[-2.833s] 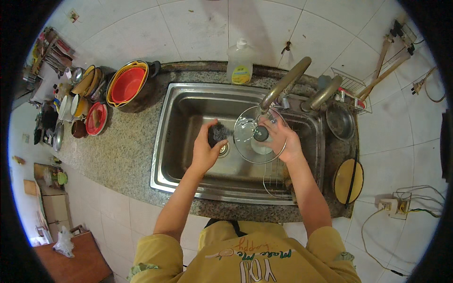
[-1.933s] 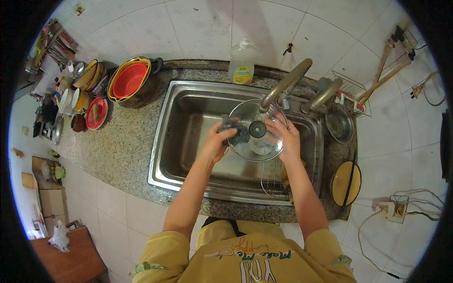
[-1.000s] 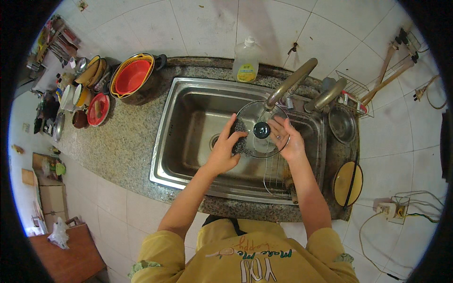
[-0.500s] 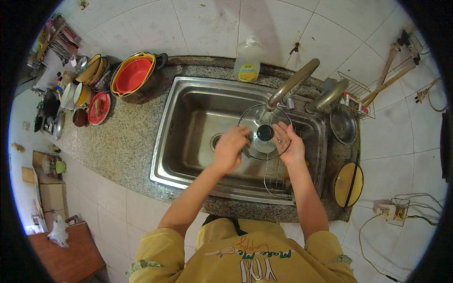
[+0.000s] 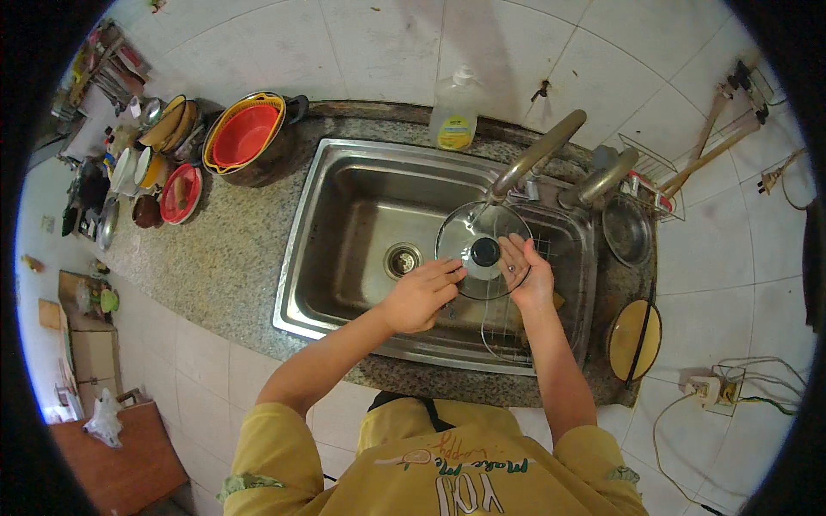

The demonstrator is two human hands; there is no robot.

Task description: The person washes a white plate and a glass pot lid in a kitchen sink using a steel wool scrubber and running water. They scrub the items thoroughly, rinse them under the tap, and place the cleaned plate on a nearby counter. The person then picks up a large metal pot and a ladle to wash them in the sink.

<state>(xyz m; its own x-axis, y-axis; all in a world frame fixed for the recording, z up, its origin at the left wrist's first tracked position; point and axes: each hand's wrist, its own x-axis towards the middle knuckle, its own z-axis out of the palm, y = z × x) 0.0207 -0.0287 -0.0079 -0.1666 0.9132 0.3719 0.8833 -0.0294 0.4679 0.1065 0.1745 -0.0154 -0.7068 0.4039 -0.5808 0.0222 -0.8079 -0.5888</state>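
Observation:
A round clear glass pot lid (image 5: 463, 234) with a black knob (image 5: 485, 252) is held tilted over the right part of the steel sink (image 5: 348, 232). My right hand (image 5: 533, 279) grips its right rim, fingers partly seen by the glass. My left hand (image 5: 420, 297) lies at the lid's lower left rim, fingers stretched out and touching the edge. Just above the lid is the mouth of a curved metal faucet (image 5: 538, 155), and a thin stream of water seems to fall from it onto the glass. Under the lid, a wire rack (image 5: 503, 331) rests in the sink.
A clear soap bottle (image 5: 454, 112) stands behind the sink. On the left counter sit a dark pot (image 5: 258, 175) with a red basin (image 5: 247, 136) and several dishes. A second metal spout (image 5: 602, 176), a small metal pan (image 5: 626, 228) and a round yellow board (image 5: 635, 340) are at right.
My left hand has moved down and slightly left along the lid's rim, its blur gone. The lid has shifted slightly down in my right hand. The drain shows more fully.

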